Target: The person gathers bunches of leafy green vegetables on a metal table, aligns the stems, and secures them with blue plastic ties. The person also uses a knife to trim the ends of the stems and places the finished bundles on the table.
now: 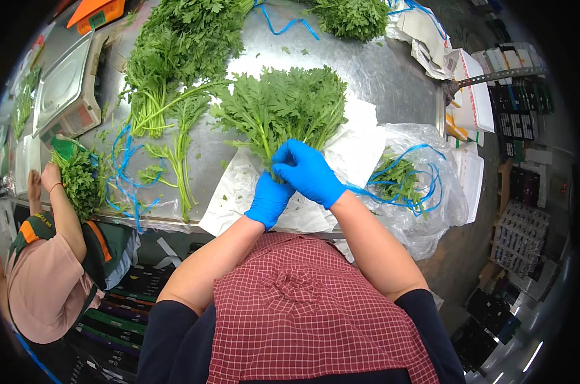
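A full bunch of leafy greens [290, 103], resembling chrysanthemum greens, stands up in front of me with its leaves pointing away. Its lower stems are wrapped in my blue-gloved left hand [270, 197]. My right hand [309, 173], also gloved in blue, has its thumb and fingers pinched at the stems just above the left hand. The gloves hide the stem ends. Beneath both hands lies a crumpled sheet of white paper [232, 192] with small leaf scraps on it.
A larger pile of greens [184, 43] and loose stalks [180, 163] lie left on the metal table [338, 62]. Blue ties [126, 163] are scattered there. A clear plastic bag [443, 206] sits right. Beyond the pile stands a scale [64, 81]; a co-worker [49, 283] handles greens at left.
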Demonstrator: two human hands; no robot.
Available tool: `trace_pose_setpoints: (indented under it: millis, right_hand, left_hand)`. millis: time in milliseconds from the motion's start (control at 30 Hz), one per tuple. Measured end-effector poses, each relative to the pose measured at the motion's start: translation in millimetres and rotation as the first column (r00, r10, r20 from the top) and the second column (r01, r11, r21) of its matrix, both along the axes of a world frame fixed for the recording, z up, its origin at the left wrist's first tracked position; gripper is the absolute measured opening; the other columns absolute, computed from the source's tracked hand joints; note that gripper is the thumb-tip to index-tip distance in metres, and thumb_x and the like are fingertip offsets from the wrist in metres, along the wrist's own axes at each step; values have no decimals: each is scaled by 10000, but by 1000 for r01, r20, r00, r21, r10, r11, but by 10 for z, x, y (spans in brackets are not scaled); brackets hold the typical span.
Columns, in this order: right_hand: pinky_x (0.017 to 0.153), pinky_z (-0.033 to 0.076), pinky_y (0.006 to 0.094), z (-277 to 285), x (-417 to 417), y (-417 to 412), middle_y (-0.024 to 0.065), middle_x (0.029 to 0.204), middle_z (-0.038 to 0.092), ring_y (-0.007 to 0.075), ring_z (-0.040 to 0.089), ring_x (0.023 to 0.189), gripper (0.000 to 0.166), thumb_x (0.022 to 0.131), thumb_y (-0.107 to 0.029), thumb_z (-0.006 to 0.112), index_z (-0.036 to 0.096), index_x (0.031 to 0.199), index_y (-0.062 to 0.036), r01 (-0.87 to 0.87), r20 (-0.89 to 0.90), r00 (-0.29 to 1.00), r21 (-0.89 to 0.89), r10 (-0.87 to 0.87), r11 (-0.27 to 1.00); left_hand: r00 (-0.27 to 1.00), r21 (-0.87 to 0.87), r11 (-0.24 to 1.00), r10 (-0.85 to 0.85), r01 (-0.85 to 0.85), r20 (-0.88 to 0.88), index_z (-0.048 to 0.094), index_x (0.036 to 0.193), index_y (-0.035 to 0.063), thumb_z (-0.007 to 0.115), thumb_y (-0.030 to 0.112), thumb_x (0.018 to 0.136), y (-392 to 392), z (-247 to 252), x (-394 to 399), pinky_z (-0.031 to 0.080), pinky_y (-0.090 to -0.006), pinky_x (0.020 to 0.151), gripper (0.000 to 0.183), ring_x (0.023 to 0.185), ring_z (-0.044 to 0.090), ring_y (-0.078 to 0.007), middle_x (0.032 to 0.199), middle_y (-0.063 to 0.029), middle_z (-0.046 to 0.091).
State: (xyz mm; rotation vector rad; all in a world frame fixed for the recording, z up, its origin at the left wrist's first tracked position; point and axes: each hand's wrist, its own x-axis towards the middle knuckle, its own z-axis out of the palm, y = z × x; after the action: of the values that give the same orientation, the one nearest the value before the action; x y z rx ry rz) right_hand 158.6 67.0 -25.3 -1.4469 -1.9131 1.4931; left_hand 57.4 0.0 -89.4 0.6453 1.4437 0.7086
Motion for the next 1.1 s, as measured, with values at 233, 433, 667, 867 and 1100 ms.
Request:
trace_pose_setpoints:
  millis: [233, 433, 667, 867, 1100]
  right_hand:
    - [693, 505, 313, -13, -158, -15, 81, 844, 619, 165, 587, 749, 310, 726, -157, 730, 604, 979, -29, 151, 17, 988, -54, -150, 987]
    - [708, 510, 310, 23, -73, 27, 82, 862, 625, 146, 590, 776, 374, 725, -174, 741, 597, 1032, -15, 41, 15, 999, -105, -40, 994]
    - [821, 520, 306, 52, -37, 93, 94, 994, 660, 158, 627, 888, 416, 755, -122, 726, 605, 1142, -29, -63, -55, 997, -176, 54, 982]
    - [715, 509, 317, -61, 34, 57, 88, 883, 644, 174, 618, 778, 210, 760, -152, 744, 670, 904, -19, -28, 97, 995, -21, 30, 999]
    - [686, 500, 400, -49, 91, -192, 121, 881, 626, 321, 616, 793, 182, 793, -254, 690, 669, 883, -97, -197, 345, 934, 263, 99, 944]
  left_hand:
    - [934, 191, 965, -105, 178, -342, 524, 1152, 32, 684, 180, 818, -62, -298, -15, 517, -374, 774, 399, 946, 652, -302, 1027, -176, 657]
    - [924, 262, 943, -99, 206, -370, 525, 1168, 36, 650, 168, 830, -71, -326, -59, 522, -390, 762, 384, 939, 651, -336, 1015, -191, 659]
    - [960, 326, 932, -66, 157, -274, 513, 1165, 31, 642, 125, 800, -83, -386, -77, 521, -394, 719, 398, 870, 652, -354, 957, -188, 662]
    - [989, 251, 966, -30, 67, -147, 504, 1170, 44, 652, 97, 769, -52, -242, -69, 516, -393, 712, 431, 844, 650, -344, 942, -180, 659]
    - [958, 131, 969, -178, 211, -224, 538, 1154, 54, 634, 141, 803, 38, -23, -112, 514, -398, 741, 374, 926, 644, -340, 1023, -190, 650]
